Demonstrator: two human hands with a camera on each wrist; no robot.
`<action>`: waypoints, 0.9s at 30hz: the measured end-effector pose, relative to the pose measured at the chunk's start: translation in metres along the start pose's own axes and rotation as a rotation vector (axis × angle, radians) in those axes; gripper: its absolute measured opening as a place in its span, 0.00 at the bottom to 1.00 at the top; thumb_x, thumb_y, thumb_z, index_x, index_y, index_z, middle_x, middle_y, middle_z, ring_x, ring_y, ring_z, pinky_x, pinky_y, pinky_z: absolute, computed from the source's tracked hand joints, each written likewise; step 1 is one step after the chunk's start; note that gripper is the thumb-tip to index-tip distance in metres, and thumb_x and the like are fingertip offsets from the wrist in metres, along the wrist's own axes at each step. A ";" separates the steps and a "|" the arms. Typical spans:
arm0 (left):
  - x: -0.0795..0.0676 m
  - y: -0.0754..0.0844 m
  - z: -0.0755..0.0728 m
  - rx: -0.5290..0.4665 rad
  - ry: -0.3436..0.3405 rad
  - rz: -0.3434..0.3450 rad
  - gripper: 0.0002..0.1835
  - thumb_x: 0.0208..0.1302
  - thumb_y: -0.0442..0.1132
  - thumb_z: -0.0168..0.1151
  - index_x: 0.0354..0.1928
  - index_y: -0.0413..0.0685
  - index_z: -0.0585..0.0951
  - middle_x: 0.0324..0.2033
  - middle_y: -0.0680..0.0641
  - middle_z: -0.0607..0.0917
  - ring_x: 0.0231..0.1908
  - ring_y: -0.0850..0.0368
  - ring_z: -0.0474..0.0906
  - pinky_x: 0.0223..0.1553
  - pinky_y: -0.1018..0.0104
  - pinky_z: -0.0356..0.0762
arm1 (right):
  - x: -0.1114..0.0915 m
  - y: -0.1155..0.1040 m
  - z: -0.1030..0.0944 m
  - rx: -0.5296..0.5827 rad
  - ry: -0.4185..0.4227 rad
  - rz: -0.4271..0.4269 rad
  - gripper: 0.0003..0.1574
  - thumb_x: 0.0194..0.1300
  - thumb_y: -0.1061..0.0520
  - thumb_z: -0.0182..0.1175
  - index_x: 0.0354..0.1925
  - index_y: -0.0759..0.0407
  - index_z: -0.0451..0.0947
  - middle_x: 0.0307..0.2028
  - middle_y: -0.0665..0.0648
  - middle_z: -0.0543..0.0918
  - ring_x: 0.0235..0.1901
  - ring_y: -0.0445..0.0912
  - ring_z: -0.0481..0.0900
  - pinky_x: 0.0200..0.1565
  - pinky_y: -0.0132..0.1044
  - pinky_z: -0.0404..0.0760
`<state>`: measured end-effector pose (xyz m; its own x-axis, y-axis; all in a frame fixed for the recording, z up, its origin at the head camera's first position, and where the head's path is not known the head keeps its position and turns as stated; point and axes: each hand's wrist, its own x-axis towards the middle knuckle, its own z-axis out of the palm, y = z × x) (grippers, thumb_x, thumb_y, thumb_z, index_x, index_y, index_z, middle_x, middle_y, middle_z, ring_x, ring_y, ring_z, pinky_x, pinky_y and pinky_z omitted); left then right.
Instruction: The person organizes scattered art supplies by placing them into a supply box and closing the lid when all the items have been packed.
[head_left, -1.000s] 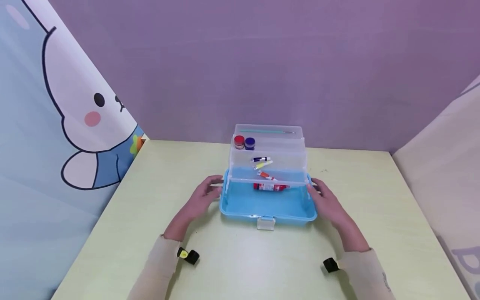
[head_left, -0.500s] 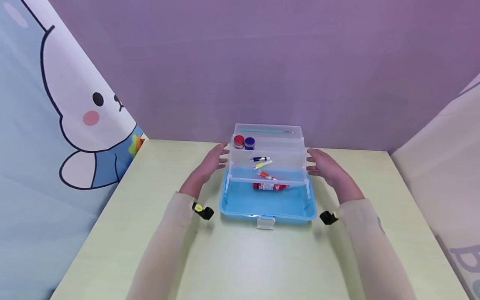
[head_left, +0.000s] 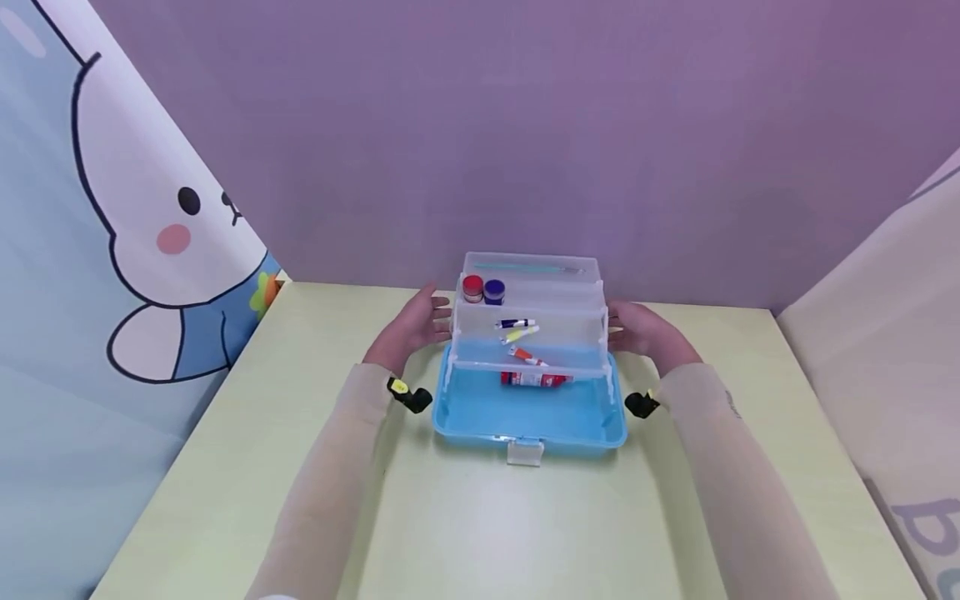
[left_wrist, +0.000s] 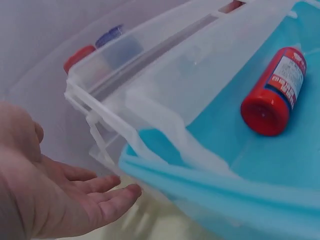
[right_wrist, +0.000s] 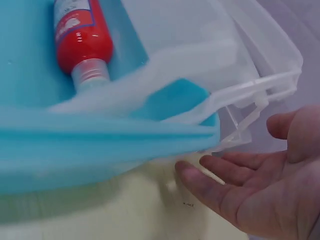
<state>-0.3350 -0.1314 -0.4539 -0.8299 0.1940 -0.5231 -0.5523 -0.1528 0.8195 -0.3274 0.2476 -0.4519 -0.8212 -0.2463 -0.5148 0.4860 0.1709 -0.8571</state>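
A light-blue box (head_left: 525,417) with its clear lid and tiered trays (head_left: 558,325) raised stands near the table's back. In the tiers are a red-capped paint jar (head_left: 472,288), a blue-capped jar (head_left: 494,292), a thin teal brush (head_left: 525,268) and three small paint tubes (head_left: 528,357). A red bottle (left_wrist: 275,92) with a white label lies in the blue base. At the left rear of the box, my left hand (head_left: 416,329) has its fingers loosely extended beside the tray arms. My right hand (right_wrist: 260,185) mirrors it on the right, palm inward, fingertips close to the rear corner.
A pale yellow-green table (head_left: 480,525) bears the box. Purple cloth (head_left: 525,125) hangs behind it. A rabbit-print curtain (head_left: 67,375) borders the left side and a pale curtain (head_left: 885,333) the right.
Both hands have moved from the sides of the blue base back to the raised trays. In the last half second they have come in closer, the right one most. The contents look the same.
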 end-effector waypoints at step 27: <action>-0.009 0.020 0.008 0.017 0.034 0.101 0.36 0.76 0.60 0.32 0.70 0.38 0.61 0.64 0.37 0.67 0.62 0.39 0.66 0.62 0.53 0.66 | -0.013 -0.020 0.006 0.059 0.033 -0.115 0.25 0.77 0.45 0.40 0.59 0.62 0.64 0.59 0.62 0.67 0.52 0.56 0.71 0.58 0.48 0.69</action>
<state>-0.3380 -0.1280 -0.4314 -0.8835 0.1450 -0.4454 -0.4648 -0.1538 0.8720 -0.3247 0.2422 -0.4281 -0.8815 -0.2293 -0.4128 0.4038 0.0870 -0.9107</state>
